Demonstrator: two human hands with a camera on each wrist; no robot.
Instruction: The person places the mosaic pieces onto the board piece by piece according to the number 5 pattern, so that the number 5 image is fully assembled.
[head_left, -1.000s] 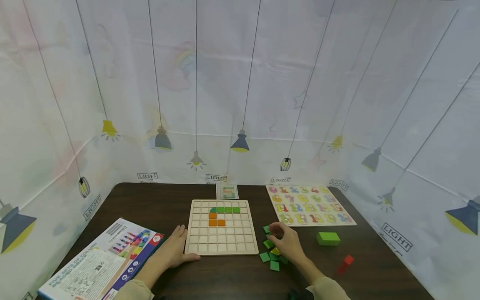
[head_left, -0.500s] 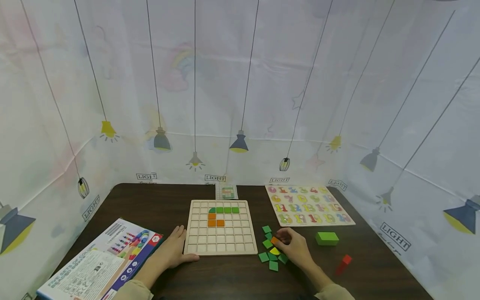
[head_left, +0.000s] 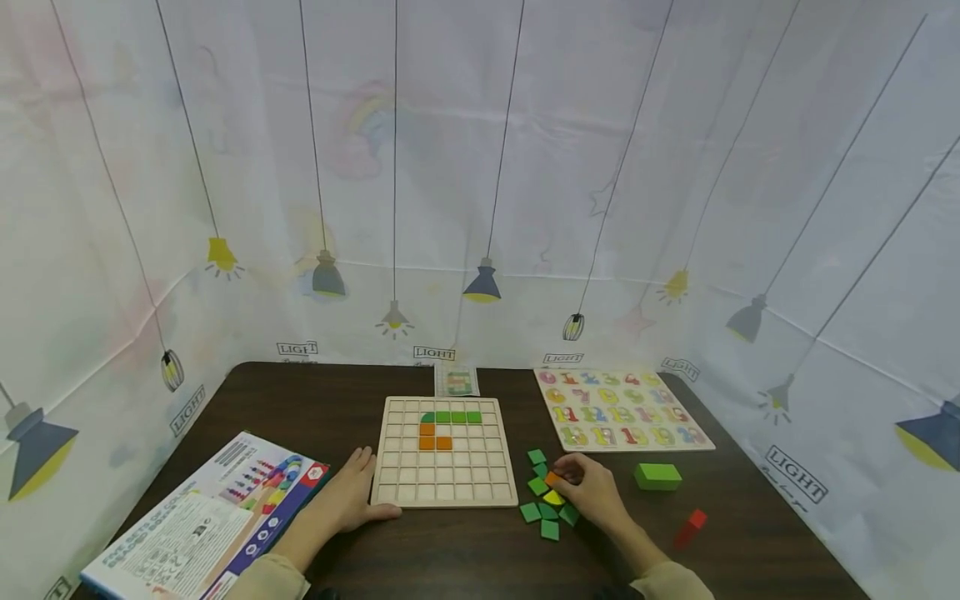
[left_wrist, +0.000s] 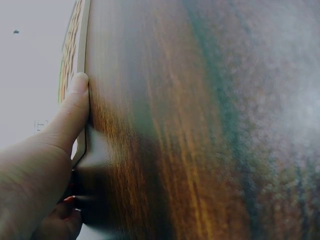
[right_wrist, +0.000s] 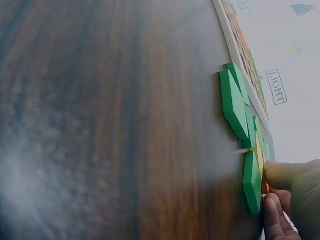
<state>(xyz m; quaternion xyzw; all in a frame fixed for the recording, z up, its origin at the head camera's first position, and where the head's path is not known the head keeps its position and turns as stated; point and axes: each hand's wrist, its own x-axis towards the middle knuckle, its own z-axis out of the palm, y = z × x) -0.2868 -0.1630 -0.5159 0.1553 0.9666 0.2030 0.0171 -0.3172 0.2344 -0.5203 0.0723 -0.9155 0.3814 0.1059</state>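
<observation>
In the head view a wooden grid board (head_left: 442, 492) lies in the middle of the table. A row of green tiles (head_left: 456, 417) and several orange tiles (head_left: 427, 443) sit in its cells. My left hand (head_left: 348, 493) rests at the board's near left corner, its thumb (left_wrist: 75, 102) along the near edge. Right of the board, my right hand (head_left: 594, 493) pinches an orange tile (head_left: 552, 478) between thumb and fingertips. Loose green tiles (head_left: 530, 512) and a yellow tile (head_left: 553, 498) lie just below and beside those fingertips. In the right wrist view, the hand mostly hides the orange tile.
A small pattern card (head_left: 457, 382) lies behind the grid board. The number board (head_left: 622, 412) is at the back right, with a green block (head_left: 657, 477) and a red block (head_left: 691, 527) nearer. A printed box (head_left: 206, 521) lies at the left.
My right hand has drawn slightly back and right from over the loose tiles, and an orange tile has come into sight at its fingertips. The left hand stays by the board.
</observation>
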